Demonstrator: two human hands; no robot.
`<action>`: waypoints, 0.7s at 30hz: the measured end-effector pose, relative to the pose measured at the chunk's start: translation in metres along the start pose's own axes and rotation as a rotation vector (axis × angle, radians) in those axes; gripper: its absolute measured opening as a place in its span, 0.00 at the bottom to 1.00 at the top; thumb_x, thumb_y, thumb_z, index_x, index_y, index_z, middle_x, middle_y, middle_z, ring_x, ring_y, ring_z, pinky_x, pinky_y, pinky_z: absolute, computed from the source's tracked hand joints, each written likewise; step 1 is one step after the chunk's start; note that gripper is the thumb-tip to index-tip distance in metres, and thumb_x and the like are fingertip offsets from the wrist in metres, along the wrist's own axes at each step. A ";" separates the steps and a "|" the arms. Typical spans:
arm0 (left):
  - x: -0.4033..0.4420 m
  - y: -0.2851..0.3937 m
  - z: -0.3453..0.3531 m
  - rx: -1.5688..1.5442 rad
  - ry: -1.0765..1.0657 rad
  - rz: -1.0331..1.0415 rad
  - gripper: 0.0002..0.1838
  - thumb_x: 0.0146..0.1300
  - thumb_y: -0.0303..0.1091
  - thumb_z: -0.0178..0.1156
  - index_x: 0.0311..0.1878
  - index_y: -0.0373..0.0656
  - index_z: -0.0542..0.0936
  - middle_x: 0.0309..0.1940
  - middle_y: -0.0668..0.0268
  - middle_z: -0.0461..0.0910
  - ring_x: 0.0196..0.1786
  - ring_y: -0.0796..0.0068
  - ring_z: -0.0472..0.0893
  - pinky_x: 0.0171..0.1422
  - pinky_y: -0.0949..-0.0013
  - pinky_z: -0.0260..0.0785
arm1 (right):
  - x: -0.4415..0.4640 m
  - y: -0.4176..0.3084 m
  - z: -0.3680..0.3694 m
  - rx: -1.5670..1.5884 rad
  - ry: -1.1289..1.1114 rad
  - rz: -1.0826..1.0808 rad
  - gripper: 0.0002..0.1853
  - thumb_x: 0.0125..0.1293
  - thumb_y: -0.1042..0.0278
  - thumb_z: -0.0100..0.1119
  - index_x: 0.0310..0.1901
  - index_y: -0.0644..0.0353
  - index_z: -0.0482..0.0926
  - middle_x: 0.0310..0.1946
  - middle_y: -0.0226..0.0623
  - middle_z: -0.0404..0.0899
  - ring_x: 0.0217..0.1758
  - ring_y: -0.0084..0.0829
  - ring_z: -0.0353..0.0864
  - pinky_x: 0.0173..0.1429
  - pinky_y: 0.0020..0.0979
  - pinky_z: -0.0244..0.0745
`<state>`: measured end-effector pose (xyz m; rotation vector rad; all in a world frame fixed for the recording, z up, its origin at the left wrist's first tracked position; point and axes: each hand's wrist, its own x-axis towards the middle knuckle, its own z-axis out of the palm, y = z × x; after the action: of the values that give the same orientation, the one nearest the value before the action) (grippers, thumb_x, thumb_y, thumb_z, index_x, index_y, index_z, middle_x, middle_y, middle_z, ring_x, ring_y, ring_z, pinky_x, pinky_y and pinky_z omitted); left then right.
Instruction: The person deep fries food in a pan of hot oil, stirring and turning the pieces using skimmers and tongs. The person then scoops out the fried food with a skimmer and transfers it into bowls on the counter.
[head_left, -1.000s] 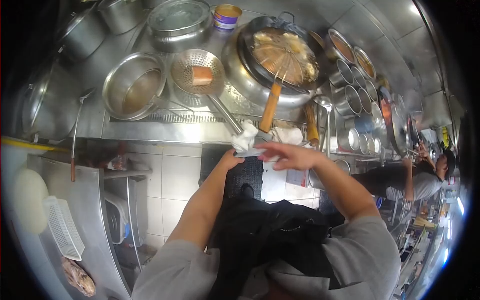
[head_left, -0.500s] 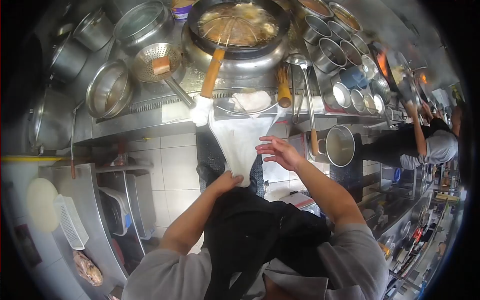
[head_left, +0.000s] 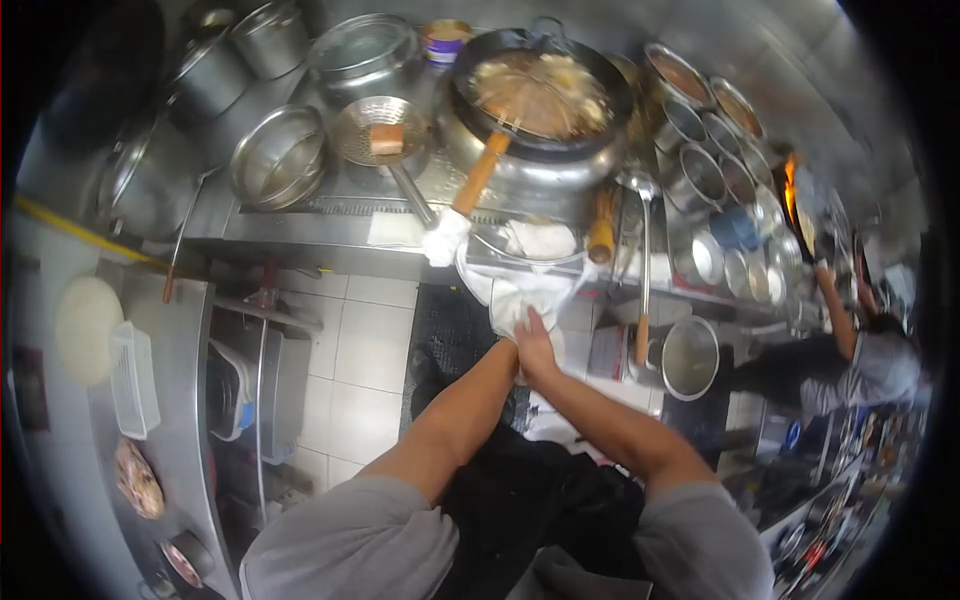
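Observation:
A white cloth (head_left: 530, 295) hangs at the counter's front edge, below the wok. My right hand (head_left: 533, 345) is pressed against its lower part, with its fingers pointing up along the fabric. Just beside it, my left hand (head_left: 512, 350) is at the cloth too, its fingers mostly hidden behind the right hand and the fabric. Above, a strainer with a wooden handle (head_left: 481, 175) lies over food in the oil of the black wok (head_left: 465, 105). To its left, a perforated ladle (head_left: 350, 130) holds an orange-brown block (head_left: 386, 139).
A folded cloth (head_left: 538, 239) lies on the counter edge. Metal containers (head_left: 700, 175) and a long ladle (head_left: 645, 270) are to the right, near a steel pot (head_left: 690, 358). Another person (head_left: 860, 365) works beside flames at the far right. A side table (head_left: 170, 370) stands left.
The hanging cloth, stretched down in my left hand half a second ago, is now bunched higher. My right hand has come in from the side onto it, and both hands are together.

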<state>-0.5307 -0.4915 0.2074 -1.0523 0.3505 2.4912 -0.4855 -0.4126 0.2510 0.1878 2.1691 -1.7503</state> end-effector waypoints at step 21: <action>-0.225 0.249 -0.292 1.640 0.359 0.300 0.25 0.63 0.41 0.62 0.62 0.43 0.77 0.47 0.54 0.85 0.49 0.54 0.85 0.54 0.57 0.77 | 0.119 -0.372 0.298 -1.160 -0.618 -0.803 0.26 0.68 0.55 0.60 0.60 0.65 0.71 0.47 0.53 0.83 0.52 0.50 0.84 0.53 0.47 0.79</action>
<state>-0.3219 -0.8840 0.1884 -0.6047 2.1901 1.2518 -0.6584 -0.7993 0.4991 -1.4179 2.4390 -0.3542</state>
